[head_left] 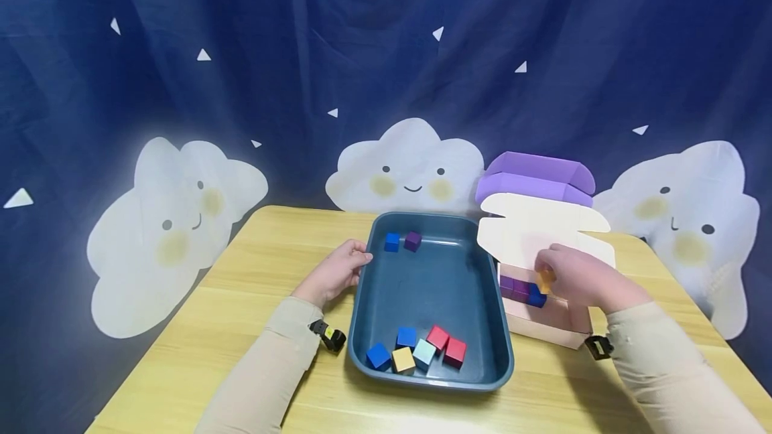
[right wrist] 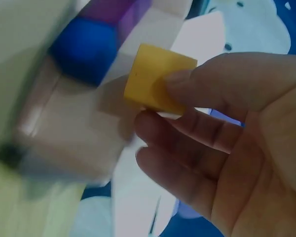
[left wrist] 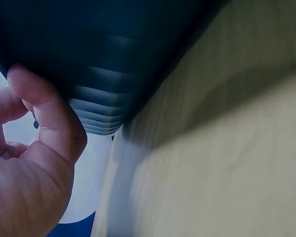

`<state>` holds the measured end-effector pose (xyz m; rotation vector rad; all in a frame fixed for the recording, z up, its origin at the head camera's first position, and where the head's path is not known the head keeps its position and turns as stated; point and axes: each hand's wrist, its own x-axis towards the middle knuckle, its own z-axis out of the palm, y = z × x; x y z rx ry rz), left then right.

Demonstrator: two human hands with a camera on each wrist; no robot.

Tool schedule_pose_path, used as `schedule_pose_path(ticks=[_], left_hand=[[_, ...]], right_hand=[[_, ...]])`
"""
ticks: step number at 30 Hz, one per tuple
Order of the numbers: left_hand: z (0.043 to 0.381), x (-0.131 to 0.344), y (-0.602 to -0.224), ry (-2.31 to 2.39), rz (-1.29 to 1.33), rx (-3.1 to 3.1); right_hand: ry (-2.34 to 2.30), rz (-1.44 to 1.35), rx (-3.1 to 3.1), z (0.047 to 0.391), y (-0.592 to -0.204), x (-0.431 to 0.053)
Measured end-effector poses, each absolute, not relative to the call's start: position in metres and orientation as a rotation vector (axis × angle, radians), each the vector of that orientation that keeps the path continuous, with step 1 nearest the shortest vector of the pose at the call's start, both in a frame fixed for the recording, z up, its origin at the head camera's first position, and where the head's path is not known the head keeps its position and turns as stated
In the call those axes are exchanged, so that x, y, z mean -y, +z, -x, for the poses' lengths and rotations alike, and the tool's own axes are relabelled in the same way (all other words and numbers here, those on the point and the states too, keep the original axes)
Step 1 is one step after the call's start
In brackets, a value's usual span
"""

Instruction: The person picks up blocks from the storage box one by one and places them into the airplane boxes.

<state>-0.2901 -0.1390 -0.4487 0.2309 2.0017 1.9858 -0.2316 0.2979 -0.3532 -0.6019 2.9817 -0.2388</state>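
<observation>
My right hand pinches a yellow cube between thumb and fingers, above an open pink box. Purple cubes and a blue cube lie in a row inside that box, partly behind the hand. My left hand holds the left rim of a dark blue-grey tray, its thumb at the outer wall in the left wrist view. At the tray's far end sit a blue cube and a purple cube. Several red, blue, yellow and pale green cubes gather at its near end.
The pink box's white-lined lid stands raised at the back, with a purple box behind it. The tray and boxes stand on a wooden table. A dark blue curtain with clouds hangs behind.
</observation>
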Motion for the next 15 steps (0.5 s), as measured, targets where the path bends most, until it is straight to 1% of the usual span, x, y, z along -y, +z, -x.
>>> schedule_pose_path(ticks=[9, 15], left_hand=[[0.290, 0.141, -0.449, 1.966, -0.247, -2.007], [0.291, 0.141, -0.449, 1.963, -0.257, -2.006]], right_hand=[[-0.154, 0.515, -3.032, 0.223, -0.375, -0.316], [-0.065, 0.561, -3.130, 0.218, -0.392, -0.316]])
